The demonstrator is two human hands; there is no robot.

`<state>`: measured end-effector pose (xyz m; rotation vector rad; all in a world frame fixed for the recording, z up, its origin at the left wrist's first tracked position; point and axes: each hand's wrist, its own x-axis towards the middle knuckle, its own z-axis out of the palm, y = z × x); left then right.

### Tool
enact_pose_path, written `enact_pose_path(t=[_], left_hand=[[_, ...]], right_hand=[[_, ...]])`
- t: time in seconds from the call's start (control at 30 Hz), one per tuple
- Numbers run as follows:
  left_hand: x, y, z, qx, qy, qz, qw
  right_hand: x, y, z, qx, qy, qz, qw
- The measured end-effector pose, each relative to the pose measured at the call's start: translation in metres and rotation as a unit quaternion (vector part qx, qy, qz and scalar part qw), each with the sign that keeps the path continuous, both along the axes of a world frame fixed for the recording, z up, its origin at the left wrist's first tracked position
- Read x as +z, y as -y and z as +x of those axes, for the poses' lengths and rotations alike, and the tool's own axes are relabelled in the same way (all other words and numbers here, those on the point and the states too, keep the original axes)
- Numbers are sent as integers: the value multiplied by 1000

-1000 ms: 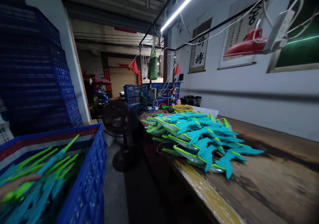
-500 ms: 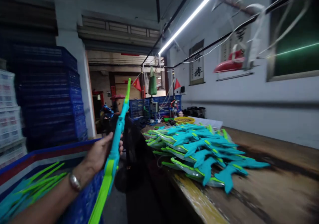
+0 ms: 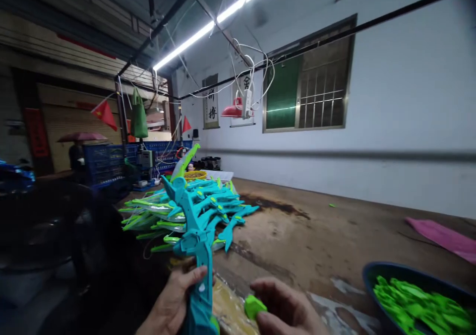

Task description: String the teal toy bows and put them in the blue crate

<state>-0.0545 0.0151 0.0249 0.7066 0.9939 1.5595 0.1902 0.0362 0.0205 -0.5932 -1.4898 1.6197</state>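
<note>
Head view: left hand (image 3: 174, 293) clamps a long turquoise, lime-tipped plastic piece (image 3: 203, 256) near the brown wooden surface (image 3: 282, 245); right hand (image 3: 288, 309), apart, pinches a small lime-green plastic part (image 3: 254, 306). Firm left, light right seems best!

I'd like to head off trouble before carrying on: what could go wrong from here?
The right hand pinches just a small green piece, which could slip and drop.

The left hand alone grips the long blue toy low down, so its upper end might tip or swing.

The pile of toys lies stacked near the edge of the table; a knock could make some slide off.
</note>
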Motion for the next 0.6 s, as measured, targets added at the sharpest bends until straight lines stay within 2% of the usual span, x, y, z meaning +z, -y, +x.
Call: enact_pose_path(t=[0.07, 0.13, 0.2, 0.27, 0.37, 0.5, 0.6], left_hand=[[-4, 8, 5, -51, 33, -33, 998], [-2, 18, 7, -82, 36, -50, 995], [2, 26, 6, -66, 33, -45, 996], [4, 32, 4, -19, 35, -33, 999], [-1, 38, -1, 20, 33, -35, 999], [-8, 43, -10, 4, 54, -26, 998], [-5, 45, -16, -36, 44, -10, 998]], right_hand=[[3, -2, -20, 31, -16, -1, 999], [7, 0, -37, 43, -27, 1, 999], [10, 3, -49, 45, -39, 1, 998], [12, 6, -60, 51, -51, -3, 997], [15, 12, -71, 57, -72, -23, 996], [19, 18, -80, 30, -66, -25, 997], [27, 19, -79, 44, -19, 10, 999]])
